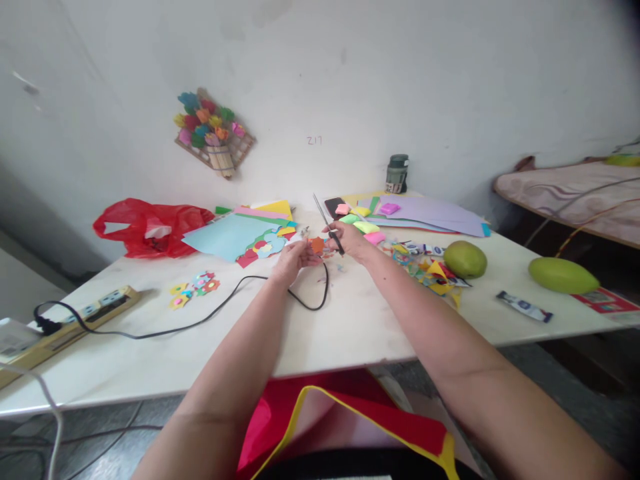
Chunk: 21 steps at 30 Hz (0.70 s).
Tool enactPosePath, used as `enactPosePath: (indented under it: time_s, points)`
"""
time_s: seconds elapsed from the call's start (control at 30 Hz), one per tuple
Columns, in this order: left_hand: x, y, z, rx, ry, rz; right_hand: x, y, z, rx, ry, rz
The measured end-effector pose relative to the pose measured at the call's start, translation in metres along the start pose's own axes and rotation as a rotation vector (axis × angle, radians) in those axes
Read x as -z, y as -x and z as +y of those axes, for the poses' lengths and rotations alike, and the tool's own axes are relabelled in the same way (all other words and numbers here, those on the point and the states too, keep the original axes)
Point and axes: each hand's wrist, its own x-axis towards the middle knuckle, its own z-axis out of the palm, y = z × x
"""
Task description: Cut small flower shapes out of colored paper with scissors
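Observation:
My left hand (293, 262) is closed, its fingertips pinching a small orange paper flower (317, 245). My right hand (349, 241) is wrapped round the dark handles of a pair of scissors (321, 208), whose blades point up and away, above the flower. Under my left wrist runs a black cord (250, 277), looping on the tabletop; its end is hidden by the hand. To the left lie several small finished-looking paper flowers (200, 283) with coloured centres. Beyond the left hand are cut paper circles (263, 248) in red, green and blue.
Coloured paper sheets (220, 237) and a red plastic bag (150, 230) lie left; soft bright packets (367, 227), paper scraps (430, 273), a green mango (465, 259), another long green fruit (563, 275) and a tube (525, 307) lie right. A power strip (95, 310) sits at the left edge.

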Motion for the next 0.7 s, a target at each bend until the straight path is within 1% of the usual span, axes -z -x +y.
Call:
enactPosePath:
  time_s: [0.07,0.17,0.37,0.47,0.57,0.7]
  points:
    - [0.000,0.000,-0.001,-0.005,-0.041,-0.012,-0.001,0.000,0.000,0.004,0.006,0.001]
    - [0.001,0.001,-0.001,-0.022,-0.091,0.007,-0.003,0.002,0.000,0.003,-0.006,-0.017]
    - [0.000,0.003,0.002,-0.053,-0.028,0.048,-0.001,0.004,-0.005,-0.055,-0.020,-0.054]
    - [0.002,0.002,0.002,-0.050,0.011,0.035,0.004,0.004,-0.006,-0.103,0.003,-0.038]
    - [0.003,0.001,0.001,-0.041,0.031,0.006,0.008,0.003,-0.004,-0.116,0.006,-0.028]
    - [0.004,0.001,-0.001,-0.042,0.041,-0.020,0.012,0.002,-0.001,-0.132,0.015,-0.079]
